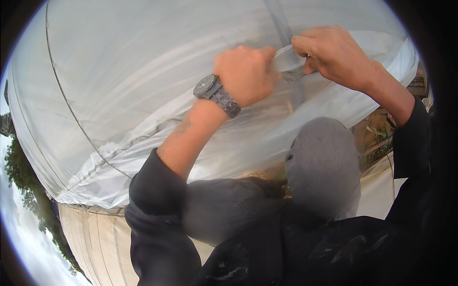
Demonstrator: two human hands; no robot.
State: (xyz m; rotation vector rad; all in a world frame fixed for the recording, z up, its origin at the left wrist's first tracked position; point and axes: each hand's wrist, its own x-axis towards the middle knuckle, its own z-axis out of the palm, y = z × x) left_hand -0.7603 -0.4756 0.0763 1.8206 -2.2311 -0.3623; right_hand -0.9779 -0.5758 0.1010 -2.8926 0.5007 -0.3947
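Observation:
A large sheet of clear plastic film (157, 52) stretches across most of the view. Its gathered, wrinkled edge runs from the lower left up toward my hands. My left hand (245, 74), with a dark metal wristwatch (217, 94) on the wrist, is closed on the film and slightly blurred. To its right my right hand (334, 55) pinches a fold of the same film between thumb and fingers. A short pulled-up strip of film spans the gap between both hands. What lies inside the left hand's fingers is hidden.
A dark cord (70, 102) runs over the film at the left. Tan sheeting (98, 233) hangs below it, with trees (36, 200) beyond. My bent legs in grey trousers (324, 167) are close under the film. Soil and plants (377, 138) show at the right.

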